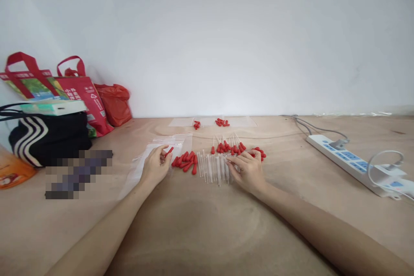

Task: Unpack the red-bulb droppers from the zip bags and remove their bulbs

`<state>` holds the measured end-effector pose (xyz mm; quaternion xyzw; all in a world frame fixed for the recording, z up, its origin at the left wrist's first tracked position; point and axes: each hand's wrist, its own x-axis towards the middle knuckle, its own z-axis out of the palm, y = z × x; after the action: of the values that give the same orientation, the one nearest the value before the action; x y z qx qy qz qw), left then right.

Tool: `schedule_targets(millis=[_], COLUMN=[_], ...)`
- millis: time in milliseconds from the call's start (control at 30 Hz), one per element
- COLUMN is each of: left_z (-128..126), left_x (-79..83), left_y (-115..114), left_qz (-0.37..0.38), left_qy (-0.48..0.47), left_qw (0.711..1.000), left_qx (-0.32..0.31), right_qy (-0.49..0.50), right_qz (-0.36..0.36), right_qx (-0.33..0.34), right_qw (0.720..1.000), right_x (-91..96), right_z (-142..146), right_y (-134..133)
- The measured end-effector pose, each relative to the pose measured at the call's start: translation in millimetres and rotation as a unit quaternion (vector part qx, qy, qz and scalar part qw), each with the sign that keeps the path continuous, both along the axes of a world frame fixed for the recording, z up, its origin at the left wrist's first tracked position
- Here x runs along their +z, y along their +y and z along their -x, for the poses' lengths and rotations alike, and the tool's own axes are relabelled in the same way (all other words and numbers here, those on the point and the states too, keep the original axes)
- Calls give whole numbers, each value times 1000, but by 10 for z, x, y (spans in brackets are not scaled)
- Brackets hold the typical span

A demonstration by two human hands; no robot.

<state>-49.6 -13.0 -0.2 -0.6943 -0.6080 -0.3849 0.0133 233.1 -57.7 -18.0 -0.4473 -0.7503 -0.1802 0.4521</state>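
Observation:
My left hand [157, 166] pinches a red rubber dropper bulb [169, 152] between thumb and fingers, above clear zip bags [137, 175]. Just right of it lies a loose heap of red bulbs [184, 161]. Clear glass dropper tubes [210, 168] lie side by side in the middle of the table. At the right end of this row, the thumb and fingers of my right hand [248, 170] close on a glass tube, mostly hidden by the fingers. Behind the row are droppers fitted with red bulbs [223, 146], their tubes pointing away; some lie partly behind my right hand.
Flat bags with red bulbs [222, 123] lie near the wall. A white power strip [352, 159] with plugs and cables is on the right. On the left stand a black bag [64, 136], a red shopping bag [86, 99] and a blurred-out dark object [79, 174].

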Motion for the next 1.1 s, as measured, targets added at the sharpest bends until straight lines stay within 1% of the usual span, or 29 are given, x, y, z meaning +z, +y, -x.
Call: schedule_targets(millis=[100,200,267,500,633,700,767,833,900,1000,1100], left_z=[32,20,19,95,141,141,109,30,-106,-407,-760], left_x=[2,8,11,42,56,56,56,61,79,136,214], left_y=[7,-8,-13,-8,1,-3,-22,-59,-102,-131,-62], left_qz=[70,117,133,122,132,110,52,-6,-27,1,40], left_qy=[-7,17,27,85,70,65,66,71,85,136,188], left_qw=[997,993,991,988,987,990,995,997,996,986,971], left_qx=[27,20,14,40,52,58,56,29,-20,-91,-142], right_qy=[-19,-56,-75,-78,-94,-93,-81,-66,-57,-57,-51], right_qz=[-5,-1,13,84,99,97,89,73,54,45,45], right_qx=[-6,-11,-8,38,48,48,45,38,27,8,-6], right_qw=[1000,998,997,993,989,990,992,994,997,997,998], right_x=[42,47,39,47,71,79,77,63,37,-2,-17], right_z=[168,293,334,341,342,309,228,98,-66,-308,-466], right_y=[67,99,100,47,17,-4,-37,-88,-153,-254,-315])
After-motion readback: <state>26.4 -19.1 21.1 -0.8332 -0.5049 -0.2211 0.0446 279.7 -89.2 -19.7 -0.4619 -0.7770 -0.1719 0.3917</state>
